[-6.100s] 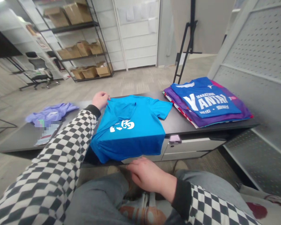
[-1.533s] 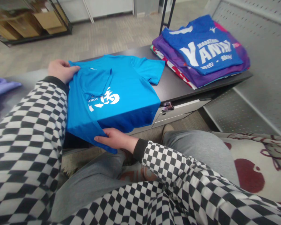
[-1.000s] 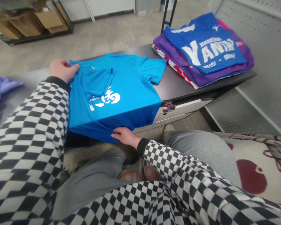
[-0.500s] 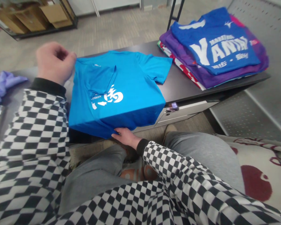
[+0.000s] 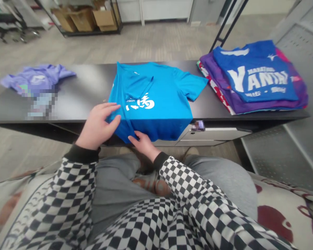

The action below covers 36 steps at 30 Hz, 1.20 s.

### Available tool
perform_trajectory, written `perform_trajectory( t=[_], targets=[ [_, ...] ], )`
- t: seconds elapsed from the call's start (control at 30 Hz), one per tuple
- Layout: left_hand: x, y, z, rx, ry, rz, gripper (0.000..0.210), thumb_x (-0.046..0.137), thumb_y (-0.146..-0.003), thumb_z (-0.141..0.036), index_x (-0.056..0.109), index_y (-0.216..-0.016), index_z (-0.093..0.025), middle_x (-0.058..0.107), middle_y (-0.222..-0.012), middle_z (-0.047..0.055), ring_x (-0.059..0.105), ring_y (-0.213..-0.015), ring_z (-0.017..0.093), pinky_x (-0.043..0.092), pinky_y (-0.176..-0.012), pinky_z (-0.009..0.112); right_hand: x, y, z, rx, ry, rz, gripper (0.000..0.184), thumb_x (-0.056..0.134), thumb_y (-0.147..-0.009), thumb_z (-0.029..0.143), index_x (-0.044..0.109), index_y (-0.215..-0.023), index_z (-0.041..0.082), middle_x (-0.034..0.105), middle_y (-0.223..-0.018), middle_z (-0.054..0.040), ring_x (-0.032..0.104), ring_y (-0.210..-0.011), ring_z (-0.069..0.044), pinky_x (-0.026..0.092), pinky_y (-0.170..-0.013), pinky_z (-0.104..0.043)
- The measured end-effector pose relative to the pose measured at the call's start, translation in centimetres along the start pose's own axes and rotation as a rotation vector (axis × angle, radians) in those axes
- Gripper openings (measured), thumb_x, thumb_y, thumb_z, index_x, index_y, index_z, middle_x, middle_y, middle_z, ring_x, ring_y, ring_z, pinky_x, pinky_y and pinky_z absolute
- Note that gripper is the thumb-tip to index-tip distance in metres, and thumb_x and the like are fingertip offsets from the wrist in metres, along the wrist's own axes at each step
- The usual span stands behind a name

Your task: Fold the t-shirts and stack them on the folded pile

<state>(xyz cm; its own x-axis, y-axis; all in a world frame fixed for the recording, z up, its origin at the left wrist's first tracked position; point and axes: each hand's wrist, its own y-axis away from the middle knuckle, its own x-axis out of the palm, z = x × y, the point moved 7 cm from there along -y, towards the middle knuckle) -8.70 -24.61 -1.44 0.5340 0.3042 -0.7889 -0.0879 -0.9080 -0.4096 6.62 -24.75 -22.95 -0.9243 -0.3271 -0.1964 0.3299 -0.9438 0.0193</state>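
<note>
A bright blue T-shirt point(image 5: 169, 92) lies across the dark bench, its left side folded inward with that sleeve over the front. White lettering shows on its chest, and its lower part hangs over the front edge. My left hand point(image 5: 100, 121) is at the shirt's left edge, thumb and fingers apart. My right hand point(image 5: 144, 144) pinches the hanging hem near the fold, thumb on top and the other fingers partly hidden.
On the bench point(image 5: 86, 90), a stack of folded shirts point(image 5: 261, 76) lies at the right and a crumpled lavender garment point(image 5: 39, 78) at the left. Below the front edge is a white drawer point(image 5: 214, 134). Behind stands a rack with cardboard boxes point(image 5: 85, 20).
My left hand has come down from the shirt's upper left corner to its lower left edge and opened. My right hand stays at the hem. The view has swung left.
</note>
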Motion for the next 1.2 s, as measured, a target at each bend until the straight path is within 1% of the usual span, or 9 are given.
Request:
perform_trajectory(
  t=[0.1,0.2,0.4,0.53,0.63,0.83,1.0,1.1,1.2],
  targets=[
    [0.0,4.4,1.7,-0.292,0.118,-0.287,0.03,0.062,-0.1,-0.041,0.081,-0.116,-0.025,0.083,-0.12,0.011,0.078,-0.12,0.034,0.06,-0.115,0.048,-0.5,0.3,2.7,-0.048,-0.073,-0.065,0.039,0.075,-0.109,0.047,0.081,-0.132,0.017,0.086,-0.128,-0.0109,0.079,-0.116,-0.024,0.058,-0.107,-0.033],
    [1.2,6.8,3.9,-0.504,0.257,-0.405,0.027,0.061,-0.1,-0.042,0.079,-0.104,-0.023,0.083,-0.103,0.011,0.081,-0.103,0.032,0.066,-0.1,0.043,-1.6,0.6,5.3,-0.04,-0.115,-0.165,0.04,0.075,-0.108,0.048,0.081,-0.134,0.017,0.086,-0.126,-0.0117,0.08,-0.113,-0.023,0.059,-0.104,-0.033],
    [3.8,6.3,7.8,-0.629,0.385,-0.267,0.042,0.069,-0.099,-0.06,0.081,-0.086,-0.022,0.084,-0.094,0.012,0.082,-0.098,0.032,0.065,-0.092,0.039,-3.7,0.3,10.0,-0.086,-0.118,-0.271,0.036,0.074,-0.107,0.05,0.086,-0.116,0.018,0.088,-0.112,-0.0099,0.081,-0.101,-0.024,0.061,-0.095,-0.032],
    [3.8,6.3,9.2,-0.696,0.33,-0.243,0.051,0.072,-0.097,-0.068,0.075,-0.074,-0.022,0.078,-0.076,0.009,0.074,-0.075,0.027,0.056,-0.071,0.035,-4.7,0.1,11.3,-0.067,0.044,-0.316,0.027,0.075,-0.105,0.046,0.086,-0.104,0.021,0.087,-0.101,-0.0071,0.081,-0.095,-0.025,0.06,-0.091,-0.034],
    [3.3,6.0,9.3,-0.728,0.273,-0.243,0.057,0.073,-0.097,-0.072,0.07,-0.067,-0.022,0.071,-0.066,0.007,0.065,-0.065,0.023,0.047,-0.063,0.033,-5.1,0.1,12.1,-0.085,0.165,-0.332,0.026,0.073,-0.106,0.043,0.085,-0.1,0.022,0.086,-0.096,-0.0061,0.08,-0.091,-0.025,0.058,-0.09,-0.035],
    [3.5,5.0,9.4,-0.806,0.435,-0.283,0.05,0.076,-0.096,-0.063,0.07,-0.067,-0.022,0.075,-0.07,0.01,0.07,-0.067,0.024,0.055,-0.067,0.031,-5.6,0.3,13.1,-0.125,0.301,-0.376,0.026,0.068,-0.108,0.041,0.082,-0.098,0.023,0.085,-0.094,-0.0051,0.079,-0.088,-0.024,0.056,-0.088,-0.034],
    [3.6,5.0,10.0,-0.79,0.451,-0.287,0.051,0.074,-0.096,-0.065,0.069,-0.067,-0.023,0.073,-0.068,0.009,0.068,-0.065,0.024,0.052,-0.064,0.032,-6.2,0.8,13.6,-0.113,0.426,-0.374,0.024,0.066,-0.111,0.037,0.08,-0.096,0.023,0.084,-0.091,-0.0057,0.079,-0.087,-0.025,0.053,-0.083,-0.034],
    [3.0,5.0,9.8,-0.749,0.354,-0.256,0.056,0.071,-0.098,-0.069,0.065,-0.065,-0.024,0.064,-0.059,0.006,0.062,-0.061,0.024,0.047,-0.061,0.034,-6.9,0.7,15.4,-0.161,0.553,-0.3,0.028,0.069,-0.112,0.041,0.081,-0.097,0.022,0.081,-0.086,-0.0063,0.076,-0.083,-0.025,0.05,-0.081,-0.034],
    [1.5,4.6,8.5,-0.642,0.182,-0.262,0.062,0.065,-0.103,-0.069,0.054,-0.06,-0.027,0.05,-0.053,0.003,0.055,-0.059,0.024,0.046,-0.063,0.036,-8.8,-0.7,18.9,-0.258,0.669,-0.295,0.032,0.064,-0.116,0.045,0.083,-0.108,0.02,0.078,-0.085,-0.0061,0.074,-0.083,-0.025,0.051,-0.084,-0.034]
  ],
)
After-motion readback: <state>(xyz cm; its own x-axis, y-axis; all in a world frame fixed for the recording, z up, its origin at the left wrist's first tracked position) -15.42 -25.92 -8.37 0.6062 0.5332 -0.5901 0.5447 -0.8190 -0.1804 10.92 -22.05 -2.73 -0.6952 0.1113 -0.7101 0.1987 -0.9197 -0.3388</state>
